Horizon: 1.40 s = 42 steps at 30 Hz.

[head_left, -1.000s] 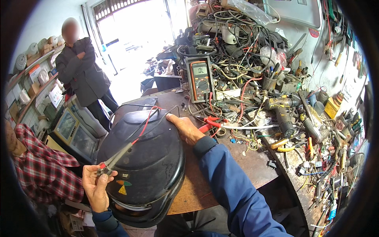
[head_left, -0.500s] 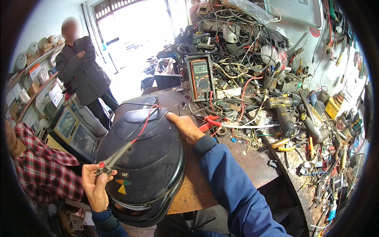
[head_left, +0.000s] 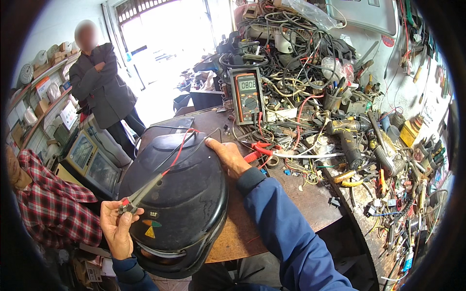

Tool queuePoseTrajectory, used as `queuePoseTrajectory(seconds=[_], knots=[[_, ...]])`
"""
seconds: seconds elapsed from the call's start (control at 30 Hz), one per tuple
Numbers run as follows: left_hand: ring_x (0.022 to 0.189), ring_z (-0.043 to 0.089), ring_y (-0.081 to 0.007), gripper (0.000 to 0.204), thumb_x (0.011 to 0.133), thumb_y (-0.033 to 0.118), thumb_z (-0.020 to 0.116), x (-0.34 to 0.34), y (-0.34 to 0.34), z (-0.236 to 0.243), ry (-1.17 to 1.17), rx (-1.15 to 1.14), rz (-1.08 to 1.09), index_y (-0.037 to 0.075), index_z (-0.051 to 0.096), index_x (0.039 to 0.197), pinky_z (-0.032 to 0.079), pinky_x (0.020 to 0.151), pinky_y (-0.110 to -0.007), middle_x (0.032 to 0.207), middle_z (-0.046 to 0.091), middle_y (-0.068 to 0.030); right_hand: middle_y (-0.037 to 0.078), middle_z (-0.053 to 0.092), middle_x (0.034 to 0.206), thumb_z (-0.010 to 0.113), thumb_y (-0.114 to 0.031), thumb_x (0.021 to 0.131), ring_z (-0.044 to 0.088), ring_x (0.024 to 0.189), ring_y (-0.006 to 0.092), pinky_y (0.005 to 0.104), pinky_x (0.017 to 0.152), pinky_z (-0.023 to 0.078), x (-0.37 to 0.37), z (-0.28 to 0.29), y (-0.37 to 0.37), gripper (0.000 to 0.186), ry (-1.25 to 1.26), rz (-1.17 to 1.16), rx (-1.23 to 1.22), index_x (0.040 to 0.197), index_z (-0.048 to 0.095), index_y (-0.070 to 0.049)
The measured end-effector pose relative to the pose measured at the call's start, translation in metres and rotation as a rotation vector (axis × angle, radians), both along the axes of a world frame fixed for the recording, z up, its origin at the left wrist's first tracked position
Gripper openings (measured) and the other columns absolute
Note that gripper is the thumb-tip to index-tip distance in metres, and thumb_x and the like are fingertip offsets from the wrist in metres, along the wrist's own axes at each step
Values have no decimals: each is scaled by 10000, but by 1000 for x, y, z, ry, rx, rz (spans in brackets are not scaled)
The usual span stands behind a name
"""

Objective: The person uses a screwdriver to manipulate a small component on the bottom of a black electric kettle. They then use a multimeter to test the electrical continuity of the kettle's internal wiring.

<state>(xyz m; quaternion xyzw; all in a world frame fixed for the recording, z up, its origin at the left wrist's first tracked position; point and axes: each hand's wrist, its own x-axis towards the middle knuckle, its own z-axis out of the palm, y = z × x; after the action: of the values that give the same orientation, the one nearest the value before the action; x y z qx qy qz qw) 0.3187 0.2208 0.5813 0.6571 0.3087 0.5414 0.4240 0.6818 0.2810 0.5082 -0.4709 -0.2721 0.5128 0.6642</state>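
Observation:
A large black rounded appliance [head_left: 189,194], like a rice cooker, stands tilted before me at the near left of the wooden bench. My left hand [head_left: 116,228] pinches a grey plug-like cable end [head_left: 130,207] with a red part, in front of the appliance. Red and black leads [head_left: 175,159] run from this cable end up across the lid. On the far right edge of the appliance rests my right hand [head_left: 227,157], its thumb on the lid and its other fingers mostly hidden behind it. A multimeter [head_left: 246,97] with a lit display leans beyond the right hand.
Red-handled pliers [head_left: 262,148] lie right of my hand. A cordless drill [head_left: 347,143], tools and tangled cables [head_left: 291,53] crowd the bench's right side. A person with crossed arms [head_left: 102,80] stands at the far left; a plaid sleeve [head_left: 56,199] is nearer. Old ovens [head_left: 92,157] stand between.

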Motion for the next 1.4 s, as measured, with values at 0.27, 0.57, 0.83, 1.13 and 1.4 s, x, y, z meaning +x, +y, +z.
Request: queuePoseTrajectory(seconds=[0.27,0.57,0.83,1.13,1.4], knots=[[945,769,-226,284,1024,129,709,-1,1,0,26,11,-8,49,517,1217,635,813,-267,1123,700,-130,129,758,912,792,-463,924,694,704,198,313,619,522,3,-2,0,576,29,42,6,1040,738,99],[932,772,-235,298,996,117,733,1,-2,1,1,-19,11,41,531,1200,618,812,-266,1130,700,-125,95,777,1043,707,-429,1019,739,898,193,337,786,583,9,-2,-1,445,49,157,-43,1138,740,-1],[934,772,-233,305,997,134,745,-1,-1,0,11,-8,9,44,532,1195,619,812,-266,1124,698,-127,99,779,999,712,-443,1011,738,824,184,311,716,576,8,7,-7,464,-50,141,-84,1125,737,6],[936,773,-241,311,1001,142,744,-1,2,-1,10,3,-8,38,528,1200,626,816,-272,1126,699,-133,109,772,936,808,-404,940,711,724,174,307,640,542,2,-5,2,498,114,35,38,1054,746,76],[935,772,-243,308,1002,138,743,0,0,-1,7,1,-1,40,530,1201,627,813,-272,1115,691,-128,74,756,916,824,-411,931,690,711,148,287,612,512,5,-20,15,490,131,52,53,1079,738,48]])
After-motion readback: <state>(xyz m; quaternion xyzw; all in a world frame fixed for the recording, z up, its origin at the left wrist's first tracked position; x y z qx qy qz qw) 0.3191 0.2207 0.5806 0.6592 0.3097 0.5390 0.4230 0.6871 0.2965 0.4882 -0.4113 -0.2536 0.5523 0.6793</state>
